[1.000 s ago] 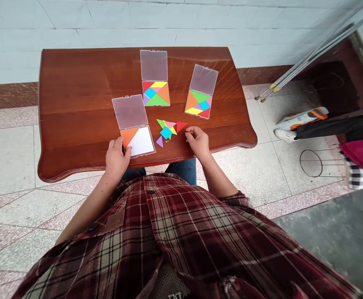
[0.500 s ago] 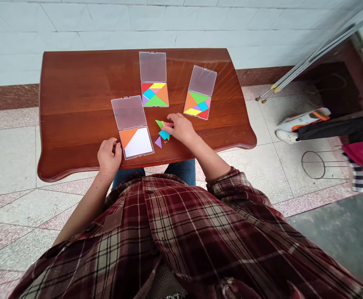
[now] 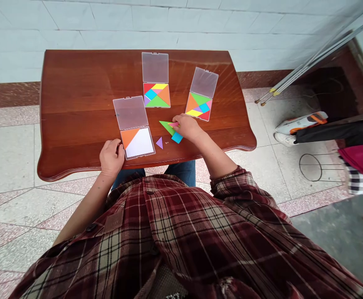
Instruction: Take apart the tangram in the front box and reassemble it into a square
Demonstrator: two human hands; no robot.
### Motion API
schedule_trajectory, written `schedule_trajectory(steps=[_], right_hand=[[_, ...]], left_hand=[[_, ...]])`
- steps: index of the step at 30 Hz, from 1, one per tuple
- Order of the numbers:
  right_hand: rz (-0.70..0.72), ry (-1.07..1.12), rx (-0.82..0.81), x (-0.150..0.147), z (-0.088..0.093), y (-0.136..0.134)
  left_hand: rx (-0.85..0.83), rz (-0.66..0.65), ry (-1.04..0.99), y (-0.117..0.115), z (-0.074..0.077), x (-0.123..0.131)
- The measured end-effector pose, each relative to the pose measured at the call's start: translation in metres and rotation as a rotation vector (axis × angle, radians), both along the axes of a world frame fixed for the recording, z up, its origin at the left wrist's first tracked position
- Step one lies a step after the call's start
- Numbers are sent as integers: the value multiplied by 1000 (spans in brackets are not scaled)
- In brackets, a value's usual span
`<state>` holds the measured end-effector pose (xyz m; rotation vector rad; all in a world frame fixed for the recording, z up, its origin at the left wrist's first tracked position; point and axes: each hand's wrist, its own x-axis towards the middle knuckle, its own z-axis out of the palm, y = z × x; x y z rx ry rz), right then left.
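Note:
My left hand (image 3: 111, 157) rests curled at the table's near edge, touching the left side of an open clear case (image 3: 138, 143) that holds one orange triangle on a white base. My right hand (image 3: 188, 127) lies over a loose heap of tangram pieces, fingers pinched on a pink piece (image 3: 173, 124). A green triangle (image 3: 166, 126) and a blue square (image 3: 177, 138) stick out beside that hand. A small purple triangle (image 3: 159, 143) lies alone between the case and the heap.
Two more open cases with full coloured tangrams lie further back, one in the middle (image 3: 155, 94) and one to the right (image 3: 199, 106). The brown wooden table (image 3: 75, 95) stands against a tiled wall. Another person's shoe (image 3: 300, 122) and dark trouser leg are on the floor at right.
My right hand moved from the table's near edge up onto the loose pieces and spread them; the blue square slid right. My left hand drew back slightly from the case.

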<state>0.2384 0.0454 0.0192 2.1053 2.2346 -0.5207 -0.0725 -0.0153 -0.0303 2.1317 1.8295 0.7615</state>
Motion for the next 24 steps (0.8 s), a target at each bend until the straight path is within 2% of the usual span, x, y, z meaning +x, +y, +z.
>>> schedule_trajectory(steps=[3, 7, 11, 15, 20, 24], right_hand=[[-31, -18, 44, 4, -1, 3], [-33, -38, 86, -7, 4, -1], [27, -40, -1, -25, 6, -3], [84, -49, -61, -32, 1, 8], [149, -9, -86, -38, -5, 20], [138, 99, -62, -41, 1, 22]], left_hand=[[-2, -9, 2, 0, -2, -1], [-3, -12, 2, -1, -3, -1], [21, -25, 17, -1, -4, -2], [12, -18, 24, -1, -4, -2], [16, -15, 23, -1, -3, -1], [4, -18, 23, -1, -2, -1]])
